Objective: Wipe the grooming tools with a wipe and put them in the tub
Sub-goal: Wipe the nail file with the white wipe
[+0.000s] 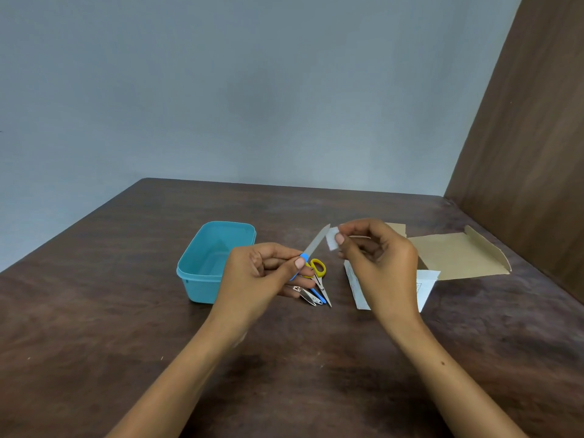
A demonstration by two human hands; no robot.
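My left hand (262, 273) grips the blue handle of a nail file (316, 241), whose grey blade points up and to the right. Beside the blade's tip, my right hand (376, 257) pinches a small white wipe (332, 239) between thumb and fingertips. The teal tub (202, 260) stands open and empty just left of my left hand. On the table between my hands lie yellow-handled scissors (319, 273), a metal nail clipper (304, 294) and a thin blue-handled tool (317, 295).
An opened brown cardboard box (455, 254) lies flat at the right, with a white printed packet (423, 286) partly under my right hand. A wooden panel (521, 153) rises along the right edge of the dark wooden table (126, 327).
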